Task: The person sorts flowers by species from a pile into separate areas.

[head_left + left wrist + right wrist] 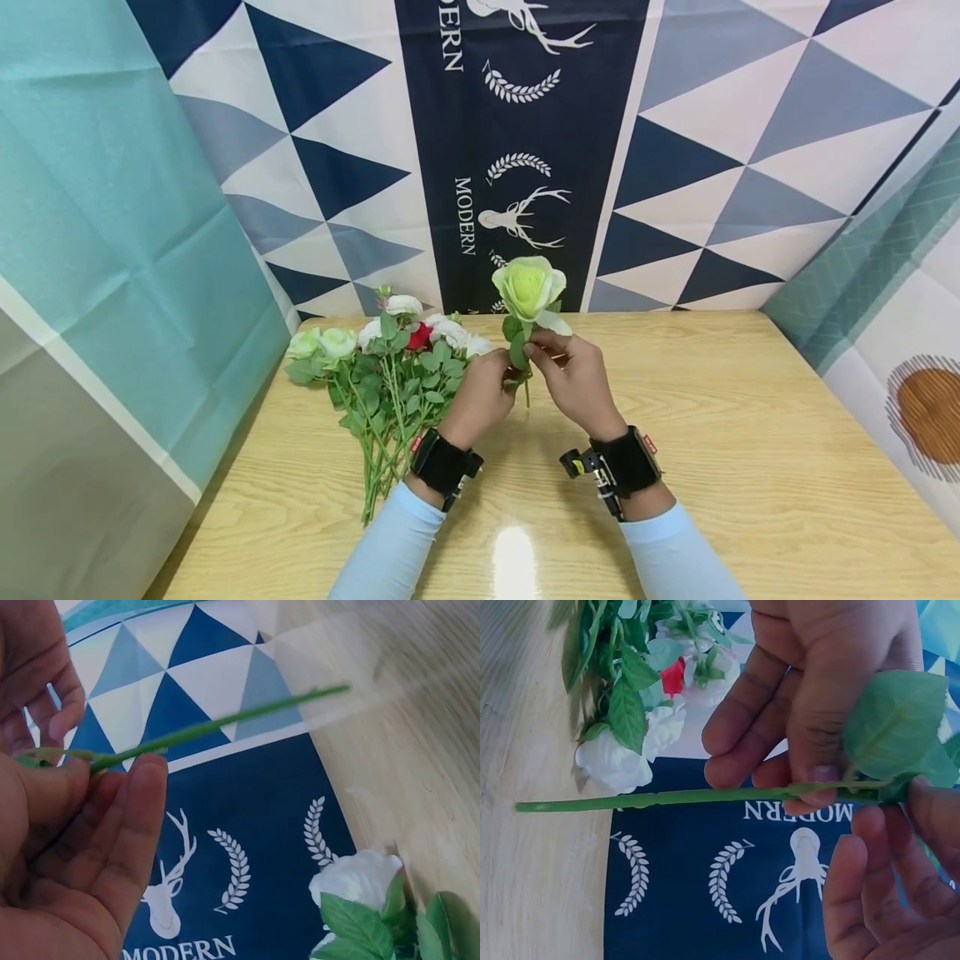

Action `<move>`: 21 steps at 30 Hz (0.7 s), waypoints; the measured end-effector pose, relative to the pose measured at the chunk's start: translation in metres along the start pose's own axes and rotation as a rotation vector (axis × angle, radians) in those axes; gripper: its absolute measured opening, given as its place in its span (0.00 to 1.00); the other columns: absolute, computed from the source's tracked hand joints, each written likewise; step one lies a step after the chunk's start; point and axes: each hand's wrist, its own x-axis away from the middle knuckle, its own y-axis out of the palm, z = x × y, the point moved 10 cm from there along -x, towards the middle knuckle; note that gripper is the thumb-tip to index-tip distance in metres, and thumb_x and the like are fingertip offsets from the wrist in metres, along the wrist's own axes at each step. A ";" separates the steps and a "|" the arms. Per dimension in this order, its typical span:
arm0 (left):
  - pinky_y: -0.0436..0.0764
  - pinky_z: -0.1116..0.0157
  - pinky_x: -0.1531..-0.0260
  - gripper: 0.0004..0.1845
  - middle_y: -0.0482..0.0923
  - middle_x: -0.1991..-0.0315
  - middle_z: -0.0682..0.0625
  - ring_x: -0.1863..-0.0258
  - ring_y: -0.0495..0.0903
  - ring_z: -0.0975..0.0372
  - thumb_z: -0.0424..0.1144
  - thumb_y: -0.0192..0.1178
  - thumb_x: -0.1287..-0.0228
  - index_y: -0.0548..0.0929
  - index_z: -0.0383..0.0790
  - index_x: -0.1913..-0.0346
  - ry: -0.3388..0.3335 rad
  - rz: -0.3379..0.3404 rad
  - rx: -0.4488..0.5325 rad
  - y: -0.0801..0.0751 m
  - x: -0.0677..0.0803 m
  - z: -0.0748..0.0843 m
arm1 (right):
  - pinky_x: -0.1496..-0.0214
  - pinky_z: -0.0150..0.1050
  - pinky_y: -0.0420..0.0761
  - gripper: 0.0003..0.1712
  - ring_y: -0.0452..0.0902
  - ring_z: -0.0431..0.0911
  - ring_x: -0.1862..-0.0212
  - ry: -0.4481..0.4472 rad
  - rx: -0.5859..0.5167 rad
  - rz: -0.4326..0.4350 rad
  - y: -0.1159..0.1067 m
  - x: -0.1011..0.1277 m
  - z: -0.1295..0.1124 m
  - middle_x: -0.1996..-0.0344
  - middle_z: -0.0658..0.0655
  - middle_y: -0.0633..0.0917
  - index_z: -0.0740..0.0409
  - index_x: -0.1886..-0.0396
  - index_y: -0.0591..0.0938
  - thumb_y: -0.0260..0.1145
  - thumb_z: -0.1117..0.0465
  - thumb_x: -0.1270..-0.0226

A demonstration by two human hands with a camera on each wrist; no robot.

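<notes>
A pale green artificial rose [527, 287] stands upright between my two hands, its bloom above the fingers. My left hand [483, 392] pinches the green stem [225, 720] between thumb and fingers, and the bare lower end sticks out past them. Higher up, close under the bloom, my right hand [573, 379] pinches the stem by the leaves. A broad green leaf [896, 724] lies beside the fingertips in the right wrist view. The bloom itself is out of frame in both wrist views.
Left of my hands, a pile of artificial flowers lies on the wooden table [750, 467]: white roses [450, 332], a red one [420, 337] and pale green ones [337, 342], with stems toward me. A patterned cloth [345, 192] hangs behind the table.
</notes>
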 end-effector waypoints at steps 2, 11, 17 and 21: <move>0.85 0.67 0.61 0.10 0.88 0.61 0.44 0.62 0.89 0.56 0.22 0.66 0.38 0.87 0.36 0.57 0.006 -0.004 0.035 0.000 0.000 0.002 | 0.65 0.35 0.81 0.07 0.86 0.48 0.62 0.004 -0.012 0.002 0.000 0.000 0.000 0.60 0.57 0.89 0.62 0.54 0.87 0.70 0.67 0.30; 0.79 0.70 0.72 0.06 0.86 0.67 0.47 0.71 0.82 0.63 0.24 0.67 0.37 0.88 0.36 0.60 -0.035 0.003 0.205 -0.008 -0.002 -0.006 | 0.62 0.38 0.83 0.08 0.86 0.47 0.63 0.055 0.028 -0.086 0.010 0.001 0.006 0.62 0.57 0.90 0.63 0.53 0.87 0.67 0.68 0.27; 0.80 0.70 0.76 0.04 0.87 0.71 0.47 0.79 0.82 0.68 0.30 0.64 0.30 0.88 0.35 0.59 -0.121 0.038 0.336 -0.019 -0.001 -0.018 | 0.59 0.45 0.86 0.12 0.88 0.49 0.61 0.117 0.060 -0.257 0.024 0.005 0.008 0.60 0.59 0.90 0.66 0.47 0.85 0.65 0.68 0.27; 0.80 0.70 0.77 0.05 0.88 0.70 0.47 0.79 0.82 0.70 0.34 0.64 0.28 0.88 0.36 0.58 -0.148 0.060 0.340 -0.022 -0.001 -0.022 | 0.58 0.47 0.87 0.12 0.89 0.51 0.60 0.138 0.103 -0.322 0.030 0.009 0.008 0.60 0.61 0.90 0.67 0.49 0.87 0.70 0.68 0.30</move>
